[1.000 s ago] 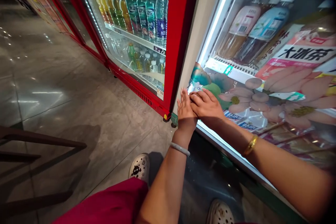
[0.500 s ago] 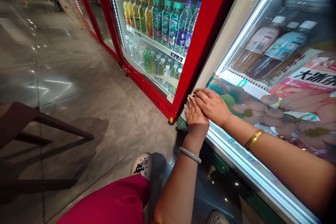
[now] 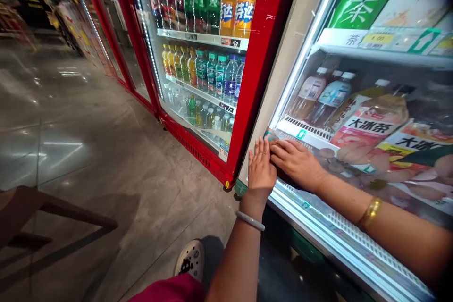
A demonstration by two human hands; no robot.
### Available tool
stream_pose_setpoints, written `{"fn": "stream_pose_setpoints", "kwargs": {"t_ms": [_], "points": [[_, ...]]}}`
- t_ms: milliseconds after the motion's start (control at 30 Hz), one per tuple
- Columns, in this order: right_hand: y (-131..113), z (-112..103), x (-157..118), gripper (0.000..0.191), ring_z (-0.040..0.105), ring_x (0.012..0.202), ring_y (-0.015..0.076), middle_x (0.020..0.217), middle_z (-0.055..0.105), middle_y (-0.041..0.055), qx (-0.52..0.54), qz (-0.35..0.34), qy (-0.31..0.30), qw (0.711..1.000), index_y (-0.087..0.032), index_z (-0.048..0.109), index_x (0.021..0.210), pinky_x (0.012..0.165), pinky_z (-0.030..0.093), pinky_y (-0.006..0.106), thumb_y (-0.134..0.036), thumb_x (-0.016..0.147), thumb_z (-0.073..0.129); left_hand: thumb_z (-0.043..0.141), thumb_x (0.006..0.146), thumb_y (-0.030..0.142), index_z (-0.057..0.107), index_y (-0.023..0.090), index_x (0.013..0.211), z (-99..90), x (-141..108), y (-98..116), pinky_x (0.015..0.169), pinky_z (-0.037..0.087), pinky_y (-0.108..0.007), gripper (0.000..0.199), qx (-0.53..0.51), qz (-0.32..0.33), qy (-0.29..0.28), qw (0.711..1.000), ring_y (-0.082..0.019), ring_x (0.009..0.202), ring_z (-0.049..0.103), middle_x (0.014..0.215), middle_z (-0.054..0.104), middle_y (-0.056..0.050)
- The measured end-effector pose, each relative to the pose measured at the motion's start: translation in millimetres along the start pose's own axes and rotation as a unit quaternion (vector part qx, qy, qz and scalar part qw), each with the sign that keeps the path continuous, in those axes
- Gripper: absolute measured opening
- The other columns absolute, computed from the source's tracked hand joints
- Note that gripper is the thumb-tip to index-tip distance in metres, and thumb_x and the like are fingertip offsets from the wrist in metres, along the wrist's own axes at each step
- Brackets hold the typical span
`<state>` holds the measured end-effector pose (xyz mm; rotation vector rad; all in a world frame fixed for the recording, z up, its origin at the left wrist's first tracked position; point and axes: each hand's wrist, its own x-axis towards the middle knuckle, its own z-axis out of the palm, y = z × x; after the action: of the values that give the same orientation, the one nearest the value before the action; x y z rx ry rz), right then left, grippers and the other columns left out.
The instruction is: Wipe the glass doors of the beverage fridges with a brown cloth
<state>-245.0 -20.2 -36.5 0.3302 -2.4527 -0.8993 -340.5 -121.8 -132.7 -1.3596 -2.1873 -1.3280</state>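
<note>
My left hand (image 3: 262, 165) lies with straight fingers on the pale frame at the lower left corner of a glass-door fridge (image 3: 279, 80). Close beside it, my right hand (image 3: 297, 163) rests on the glass, its fingers slightly bent and pointing left; their undersides are hidden. A small coloured edge of a floral decal (image 3: 270, 134) shows just above the fingertips. More of its pinkish flowers spread over the lower glass to the right. Behind the glass stand drink bottles (image 3: 334, 92) and large iced tea bottles (image 3: 371, 125).
A red-framed fridge (image 3: 244, 118) with rows of drinks stands directly left. A brown stool (image 3: 21, 212) is on the grey tiled floor (image 3: 123, 151) at lower left. My shoe (image 3: 190, 259) is below, near the fridge base.
My view has tilted up, showing upper shelves. My hands have drawn slightly apart: the right fingers, earlier overlapping the left fingertips, now lie beside the left hand on the glass.
</note>
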Motion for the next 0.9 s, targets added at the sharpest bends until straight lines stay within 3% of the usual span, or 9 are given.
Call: {"fn": "stream_pose_setpoints", "kwargs": {"t_ms": [167,233,333,400,567,700,767,833,900], "points": [[15.2,-17.2,-16.5,0.023,0.051,0.127,0.0277,0.130,0.068,0.0076,-0.068,0.123,0.048,0.989,-0.021,0.069,0.118,0.108,0.043,0.044,-0.027,0.100,0.056,0.037,0.101,0.019,-0.008,0.018,0.166,22.3,-12.2,22.9,0.132,0.012,-0.048,0.079,-0.063,-0.023,0.014,0.998,-0.022,0.160,0.005,0.173,0.010,-0.012],[6.9,-15.8,-33.0,0.022,0.053,0.126,0.0270,0.126,0.070,0.0076,-0.054,0.085,0.050,0.994,-0.021,0.072,0.112,0.110,0.044,0.043,-0.025,0.100,0.055,0.037,0.099,0.015,-0.013,0.017,0.165,28.3,-15.6,34.5,0.132,0.011,-0.049,0.082,-0.081,-0.054,0.028,0.995,-0.022,0.160,0.004,0.173,0.008,-0.012],[-4.4,-15.3,-56.4,0.022,0.057,0.122,0.0234,0.118,0.074,0.0040,-0.020,-0.009,0.043,0.999,-0.023,0.074,0.105,0.113,0.043,0.042,-0.019,0.099,0.054,0.038,0.092,0.008,-0.011,0.018,0.166,36.0,-25.7,47.2,0.132,0.011,-0.050,0.089,-0.083,-0.044,0.007,0.996,-0.022,0.159,0.008,0.172,0.014,-0.012],[1.0,-23.0,-64.4,0.022,0.057,0.123,0.0228,0.119,0.073,0.0031,-0.017,-0.009,0.037,0.999,-0.023,0.073,0.108,0.114,0.042,0.042,-0.019,0.099,0.053,0.043,0.089,0.008,-0.008,0.018,0.166,38.9,-32.8,54.9,0.132,0.012,-0.050,0.093,-0.078,-0.027,-0.017,0.996,-0.023,0.159,0.010,0.172,0.016,-0.012],[27.9,-52.2,-81.7,0.022,0.051,0.133,0.0290,0.131,0.068,0.0084,-0.060,0.151,0.054,0.985,-0.023,0.071,0.117,0.113,0.043,0.047,-0.025,0.098,0.059,0.045,0.090,0.015,-0.010,0.013,0.165,30.3,-30.0,87.9,0.132,0.009,-0.049,0.093,-0.080,0.013,-0.036,0.996,-0.024,0.160,0.002,0.173,0.007,-0.013],[23.9,-65.8,-114.9,0.027,0.053,0.131,0.0228,0.127,0.071,0.0052,-0.019,0.023,0.042,0.999,-0.022,0.069,0.122,0.117,0.042,0.044,-0.019,0.099,0.054,0.048,0.083,0.011,-0.008,0.009,0.164,19.7,-23.2,120.3,0.133,0.007,-0.047,0.099,-0.099,0.042,-0.093,0.990,-0.022,0.160,-0.001,0.173,0.004,-0.016],[30.6,-79.8,-127.0,0.029,0.054,0.131,0.0205,0.127,0.071,0.0031,-0.016,-0.005,0.039,0.999,-0.023,0.069,0.121,0.119,0.040,0.043,-0.016,0.099,0.052,0.050,0.081,0.010,-0.005,0.009,0.165,15.3,-23.8,134.0,0.133,0.008,-0.049,0.100,-0.100,0.054,-0.118,0.986,-0.023,0.160,0.000,0.173,0.004,-0.016],[47.6,-100.6,-132.4,0.027,0.053,0.133,0.0229,0.129,0.070,0.0037,-0.043,0.044,0.046,0.997,-0.023,0.069,0.120,0.120,0.039,0.046,-0.017,0.099,0.055,0.050,0.083,0.012,-0.005,0.011,0.165,9.6,-22.5,147.6,0.133,0.008,-0.051,0.099,-0.094,0.074,-0.119,0.986,-0.025,0.160,0.000,0.173,0.002,-0.016],[65.2,-121.0,-134.0,0.025,0.050,0.138,0.0274,0.130,0.068,0.0072,-0.090,0.146,0.095,0.980,-0.022,0.070,0.120,0.120,0.039,0.049,-0.019,0.097,0.060,0.050,0.087,0.014,-0.009,0.013,0.165,2.1,-15.9,161.7,0.133,0.008,-0.051,0.097,-0.081,0.100,-0.099,0.987,-0.025,0.160,-0.002,0.174,-0.001,-0.014]]}}
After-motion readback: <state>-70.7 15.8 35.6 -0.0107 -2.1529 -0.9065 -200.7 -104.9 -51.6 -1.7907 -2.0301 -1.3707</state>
